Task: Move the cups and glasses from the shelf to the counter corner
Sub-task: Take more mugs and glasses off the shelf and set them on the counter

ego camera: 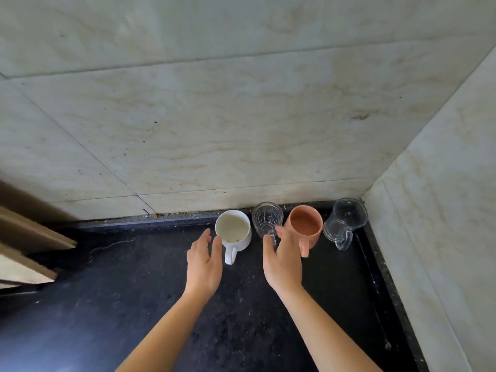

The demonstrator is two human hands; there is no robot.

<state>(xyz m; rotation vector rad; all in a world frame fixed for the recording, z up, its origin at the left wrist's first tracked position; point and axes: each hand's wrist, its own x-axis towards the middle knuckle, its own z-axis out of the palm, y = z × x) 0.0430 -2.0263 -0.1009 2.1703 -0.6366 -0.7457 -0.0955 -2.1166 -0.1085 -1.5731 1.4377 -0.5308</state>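
Note:
Several vessels stand in a row along the back wall on the black counter (134, 277): a white mug (233, 230), a ribbed clear glass mug (267, 217), a salmon-pink mug (306, 224) and a clear glass mug (345, 218) in the corner. All handles point toward me. My left hand (204, 261) is open just left of the white mug's handle, holding nothing. My right hand (281, 259) is open between the ribbed glass and the pink mug, its fingers at the ribbed glass's handle without gripping it.
Marble-tiled walls meet at the corner on the right behind the clear glass mug. Wooden shelf edges (32, 237) jut in at the left. The counter has a raised dark rim (386, 277) along the right wall.

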